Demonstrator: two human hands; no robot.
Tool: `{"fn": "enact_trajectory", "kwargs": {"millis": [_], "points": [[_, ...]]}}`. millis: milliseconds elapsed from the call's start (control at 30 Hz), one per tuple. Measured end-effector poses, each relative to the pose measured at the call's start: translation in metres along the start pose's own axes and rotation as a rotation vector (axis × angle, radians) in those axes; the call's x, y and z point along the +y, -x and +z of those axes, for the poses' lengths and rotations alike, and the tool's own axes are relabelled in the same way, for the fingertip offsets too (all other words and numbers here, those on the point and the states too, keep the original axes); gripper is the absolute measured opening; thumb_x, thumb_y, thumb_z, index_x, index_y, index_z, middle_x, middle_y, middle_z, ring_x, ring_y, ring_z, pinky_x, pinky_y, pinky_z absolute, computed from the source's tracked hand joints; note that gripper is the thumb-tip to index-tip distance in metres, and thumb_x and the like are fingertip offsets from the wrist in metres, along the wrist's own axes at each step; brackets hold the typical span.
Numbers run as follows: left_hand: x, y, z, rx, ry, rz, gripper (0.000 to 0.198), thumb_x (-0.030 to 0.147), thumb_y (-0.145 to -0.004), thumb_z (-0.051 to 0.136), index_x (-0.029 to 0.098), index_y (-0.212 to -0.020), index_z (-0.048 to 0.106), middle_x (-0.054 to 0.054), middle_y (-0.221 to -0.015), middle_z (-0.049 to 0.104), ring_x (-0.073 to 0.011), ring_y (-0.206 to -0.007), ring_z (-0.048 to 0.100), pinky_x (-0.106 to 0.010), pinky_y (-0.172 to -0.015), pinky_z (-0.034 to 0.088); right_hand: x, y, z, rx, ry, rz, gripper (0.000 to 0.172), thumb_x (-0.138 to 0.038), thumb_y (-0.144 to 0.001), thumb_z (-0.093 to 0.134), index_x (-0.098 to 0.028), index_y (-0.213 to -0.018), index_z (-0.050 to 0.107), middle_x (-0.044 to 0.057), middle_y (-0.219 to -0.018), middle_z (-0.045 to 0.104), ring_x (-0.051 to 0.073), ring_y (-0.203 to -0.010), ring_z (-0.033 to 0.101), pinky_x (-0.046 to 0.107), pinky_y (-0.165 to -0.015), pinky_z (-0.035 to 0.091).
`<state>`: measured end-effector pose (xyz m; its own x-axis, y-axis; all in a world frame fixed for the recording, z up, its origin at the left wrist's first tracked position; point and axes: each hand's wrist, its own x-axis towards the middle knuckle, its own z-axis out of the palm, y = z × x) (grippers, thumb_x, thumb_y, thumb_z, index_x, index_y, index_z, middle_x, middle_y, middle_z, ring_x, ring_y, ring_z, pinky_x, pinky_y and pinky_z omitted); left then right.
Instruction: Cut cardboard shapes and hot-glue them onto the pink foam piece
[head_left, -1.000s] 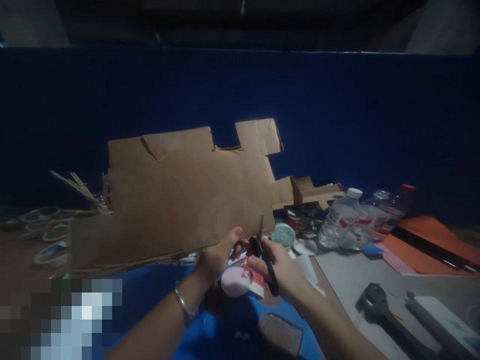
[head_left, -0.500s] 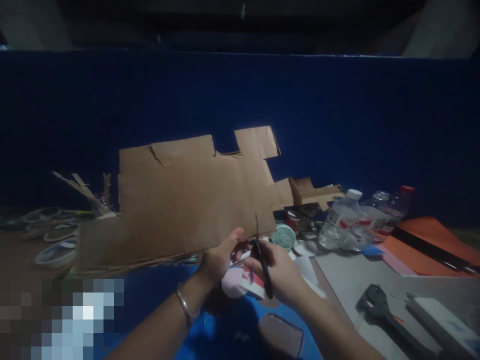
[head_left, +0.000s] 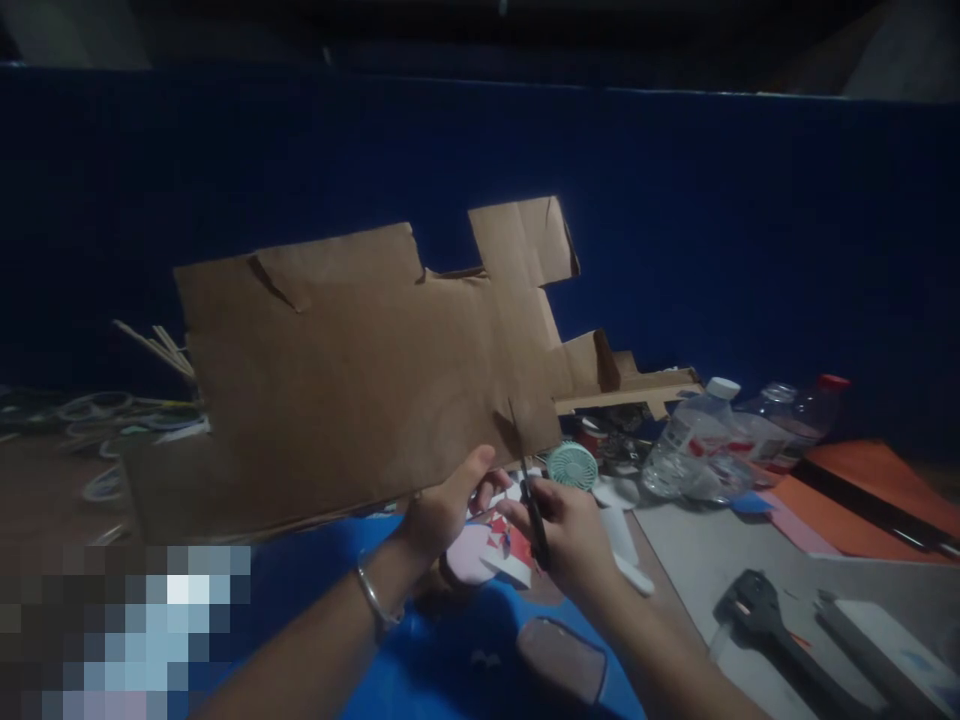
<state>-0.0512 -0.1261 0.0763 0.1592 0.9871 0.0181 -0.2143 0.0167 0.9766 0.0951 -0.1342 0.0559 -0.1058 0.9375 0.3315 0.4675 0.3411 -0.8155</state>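
The left hand [head_left: 442, 510] has its grip closed on the bottom edge of a large, irregularly cut cardboard sheet [head_left: 352, 370], thumb on the near face and fingers hidden behind it. The sheet is held upright above the tabletop [head_left: 697, 560], spreading mostly up and to the left of that grip. Just to the right, the right hand [head_left: 574, 530] has its grip closed through the handles of black scissors [head_left: 529, 490]. Their blades point upward and cross the sheet's lower right edge close beside the left thumb. The dim light does not show how far apart the blades stand. A metal bangle [head_left: 373, 600] circles the left wrist. Below the hands lies a blue sheet [head_left: 450, 660]. To the right of the scissors stands a small teal fan [head_left: 571, 465], then clear plastic water bottles [head_left: 694, 440] lying on their sides, with orange paper [head_left: 847, 490] beyond and a black tool [head_left: 757, 605] nearer. Tape rolls [head_left: 97, 410] and thin wooden sticks [head_left: 154, 345] sit at the far left.
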Motion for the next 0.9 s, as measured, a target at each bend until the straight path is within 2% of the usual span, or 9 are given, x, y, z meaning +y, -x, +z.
{"fn": "enact_trajectory", "kwargs": {"millis": [167, 300, 433, 500, 633, 767, 900], "points": [[-0.003, 0.002, 0.004, -0.004, 0.052, -0.019, 0.047, 0.057, -0.073, 0.054, 0.013, -0.059, 0.062, 0.005, -0.040, 0.039, -0.0062, -0.039, 0.039, -0.020, -0.044, 0.035, -0.001, 0.003, -0.001, -0.002, -0.084, -0.012, 0.042, -0.044, -0.069, 0.063, -0.018, -0.048, 0.039, -0.006, -0.046, 0.030, 0.008, -0.047, 0.029, 0.021, -0.043, 0.020], [-0.011, 0.004, 0.013, -0.058, 0.125, -0.081, 0.044, 0.056, -0.067, 0.060, 0.014, -0.053, 0.056, 0.003, -0.043, 0.045, -0.0089, -0.040, 0.043, -0.023, -0.043, 0.036, -0.016, 0.004, -0.010, -0.119, -0.301, -0.068, 0.036, -0.048, -0.072, 0.061, -0.015, -0.061, 0.055, 0.000, -0.054, 0.049, 0.013, -0.051, 0.044, 0.023, -0.048, 0.035], [-0.012, 0.008, 0.018, -0.011, 0.063, -0.035, 0.048, 0.055, -0.068, 0.060, 0.017, -0.042, 0.046, 0.003, -0.039, 0.040, -0.0081, -0.036, 0.039, -0.024, -0.041, 0.035, -0.025, 0.002, -0.017, -0.214, -0.366, -0.138, 0.039, -0.052, -0.075, 0.058, -0.015, -0.071, 0.064, 0.006, -0.065, 0.062, 0.019, -0.061, 0.056, 0.028, -0.059, 0.045], [-0.012, 0.007, 0.016, -0.034, 0.037, -0.019, 0.049, 0.055, -0.069, 0.058, 0.018, -0.041, 0.045, 0.003, -0.039, 0.041, -0.0082, -0.036, 0.040, -0.024, -0.041, 0.035, -0.021, 0.001, -0.016, -0.199, -0.332, -0.121, 0.041, -0.055, -0.072, 0.060, -0.014, -0.069, 0.065, 0.007, -0.063, 0.063, 0.019, -0.060, 0.056, 0.029, -0.060, 0.045], [-0.015, 0.003, 0.011, -0.064, 0.019, -0.013, 0.049, 0.057, -0.072, 0.054, 0.018, -0.044, 0.048, 0.002, -0.039, 0.043, -0.0094, -0.038, 0.043, -0.024, -0.043, 0.036, -0.007, -0.002, -0.010, -0.119, -0.363, -0.029, 0.044, -0.056, -0.064, 0.067, -0.013, -0.063, 0.062, 0.004, -0.056, 0.059, 0.017, -0.053, 0.053, 0.027, -0.052, 0.042], [-0.018, 0.001, 0.011, -0.033, 0.007, 0.025, 0.049, 0.056, -0.075, 0.052, 0.018, -0.044, 0.048, 0.003, -0.040, 0.042, -0.0088, -0.037, 0.041, -0.024, -0.044, 0.035, -0.003, -0.002, -0.007, -0.077, -0.438, 0.023, 0.039, -0.051, -0.060, 0.072, -0.014, -0.059, 0.059, 0.002, -0.053, 0.057, 0.017, -0.052, 0.052, 0.026, -0.052, 0.041], [-0.013, 0.004, 0.011, 0.023, -0.084, 0.121, 0.048, 0.051, -0.076, 0.054, 0.018, -0.042, 0.049, 0.003, -0.041, 0.044, -0.0091, -0.042, 0.043, -0.024, -0.049, 0.037, -0.010, 0.000, -0.007, -0.078, -0.487, 0.048, 0.039, -0.052, -0.060, 0.071, -0.014, -0.062, 0.060, 0.002, -0.055, 0.058, 0.017, -0.053, 0.053, 0.026, -0.054, 0.042]]}}
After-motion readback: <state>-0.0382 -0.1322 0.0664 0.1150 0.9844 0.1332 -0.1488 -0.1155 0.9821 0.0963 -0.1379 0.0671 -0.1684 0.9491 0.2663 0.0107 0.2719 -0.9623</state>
